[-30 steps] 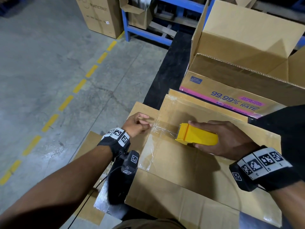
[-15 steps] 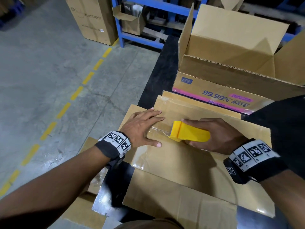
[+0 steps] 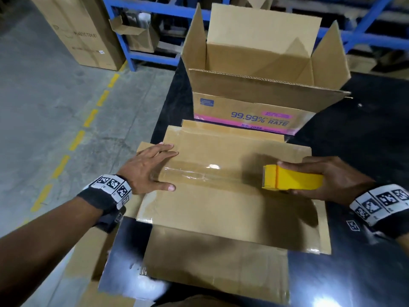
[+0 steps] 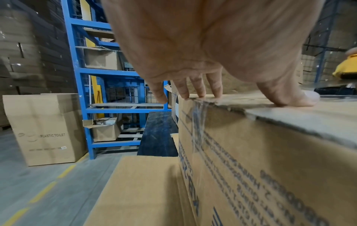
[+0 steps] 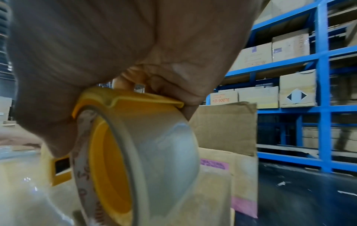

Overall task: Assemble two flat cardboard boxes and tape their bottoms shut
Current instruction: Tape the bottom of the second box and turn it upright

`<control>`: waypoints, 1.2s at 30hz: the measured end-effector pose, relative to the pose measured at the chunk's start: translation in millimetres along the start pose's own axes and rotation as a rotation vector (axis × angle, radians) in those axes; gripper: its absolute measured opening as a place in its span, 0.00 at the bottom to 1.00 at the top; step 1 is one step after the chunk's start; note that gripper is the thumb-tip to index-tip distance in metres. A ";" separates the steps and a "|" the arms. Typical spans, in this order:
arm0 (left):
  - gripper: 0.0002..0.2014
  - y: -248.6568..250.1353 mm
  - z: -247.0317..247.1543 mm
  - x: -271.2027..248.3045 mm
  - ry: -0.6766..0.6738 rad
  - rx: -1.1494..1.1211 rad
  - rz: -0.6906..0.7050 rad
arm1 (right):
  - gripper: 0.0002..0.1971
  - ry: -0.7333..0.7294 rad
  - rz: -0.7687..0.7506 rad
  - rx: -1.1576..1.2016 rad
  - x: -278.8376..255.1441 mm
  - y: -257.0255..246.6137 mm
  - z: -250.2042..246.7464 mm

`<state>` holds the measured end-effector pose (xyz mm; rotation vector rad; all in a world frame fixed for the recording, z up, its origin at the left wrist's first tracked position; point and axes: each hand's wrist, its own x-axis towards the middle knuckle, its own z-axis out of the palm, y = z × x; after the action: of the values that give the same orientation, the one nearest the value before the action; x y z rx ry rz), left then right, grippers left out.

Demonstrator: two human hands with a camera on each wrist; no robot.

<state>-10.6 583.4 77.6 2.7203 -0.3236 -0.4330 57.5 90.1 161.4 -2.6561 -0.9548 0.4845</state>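
An upside-down cardboard box [image 3: 221,209] lies before me on the black table [image 3: 365,134], its bottom flaps folded in. A strip of clear tape [image 3: 199,172] runs along the centre seam. My left hand [image 3: 150,167] lies flat with straight fingers on the box's left end, pressing the tape down; its fingertips [image 4: 201,94] touch the box's top edge. My right hand [image 3: 327,173] grips the yellow tape dispenser [image 3: 290,179] near the right end of the seam. The clear tape roll [image 5: 154,165] sits in the dispenser. Behind stands a second box [image 3: 261,69], upright with open top flaps.
The table's left edge drops to a concrete floor [image 3: 55,107] with a dashed yellow line. Blue shelving [image 3: 155,9] with cartons stands at the back. A tall carton [image 4: 44,128] stands on the floor by the rack. Flat cardboard [image 3: 88,258] hangs off the table's near left.
My right hand has drawn the dispenser rightward along the seam, laying tape across the box. My left hand, curled at the box's left edge a second ago, now lies flat on the tape's start.
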 end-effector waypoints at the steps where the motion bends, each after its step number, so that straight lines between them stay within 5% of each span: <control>1: 0.52 2.7 -2.5 1.1 -0.011 0.000 -0.012 | 0.46 0.003 -0.004 0.010 -4.5 5.7 2.0; 5: 0.54 37.7 -17.5 14.0 -0.058 0.119 -0.088 | 0.45 0.025 -0.046 0.072 -5.3 21.4 15.7; 10: 0.55 152.5 10.5 52.7 -0.056 0.172 0.103 | 0.43 0.064 -0.072 0.109 -4.8 33.3 19.4; 14: 0.61 205.8 39.9 84.1 -0.151 0.224 0.076 | 0.42 0.051 -0.089 0.093 -3.6 37.1 16.8; 22: 0.62 213.0 38.6 92.5 -0.197 0.274 -0.001 | 0.44 0.117 -0.020 0.109 -65.6 96.1 -7.0; 36: 0.62 217.9 36.9 92.2 -0.170 0.239 -0.009 | 0.43 -0.002 0.108 -0.006 -145.9 173.5 -24.5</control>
<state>26.4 348.5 106.0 2.9229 -0.4345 -0.6697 58.5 -137.7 151.8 -2.7239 -0.8172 0.5090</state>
